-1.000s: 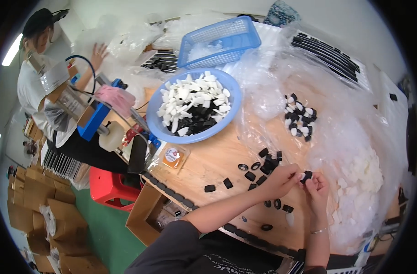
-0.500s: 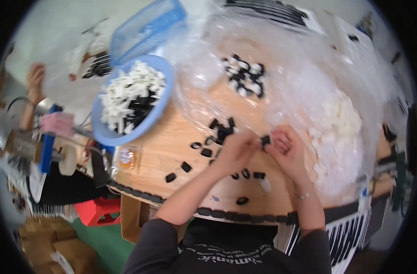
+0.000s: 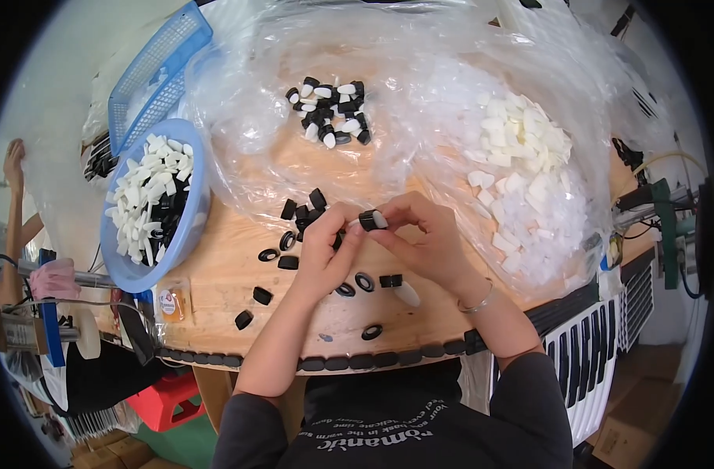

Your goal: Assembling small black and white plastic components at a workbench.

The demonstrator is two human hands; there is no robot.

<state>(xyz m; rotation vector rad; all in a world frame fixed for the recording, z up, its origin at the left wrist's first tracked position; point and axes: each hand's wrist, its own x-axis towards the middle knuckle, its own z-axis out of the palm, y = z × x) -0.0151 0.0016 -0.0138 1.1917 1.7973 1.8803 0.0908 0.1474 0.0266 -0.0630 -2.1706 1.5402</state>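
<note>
Both my hands meet over the wooden table around a short black ring (image 3: 368, 221), with white showing at both its ends. My left hand (image 3: 325, 248) pinches at its left side. The fingers of my right hand (image 3: 427, 238) close on its right end, where a white oval tip (image 3: 381, 219) shows. Loose black rings (image 3: 288, 263) lie by my left hand, some upright and some flat. Just below my hands are another black ring (image 3: 390, 281) and a white oval piece (image 3: 408, 295). Farther off sits a cluster of black rings with white pieces in them (image 3: 323, 117).
At the left, a blue basin (image 3: 113, 262) holds white and black pieces, beside a blue mesh basket (image 3: 122, 102). White flat pieces (image 3: 529, 137) lie on clear plastic sheeting (image 3: 419, 133) at the right. Black pads line the table's near edge (image 3: 361, 361). Another person's arm (image 3: 14, 187) shows far left.
My hands have come together; the black ring now sits between them with white showing in it. The whole view has shifted, so the table's things appear farther left.
</note>
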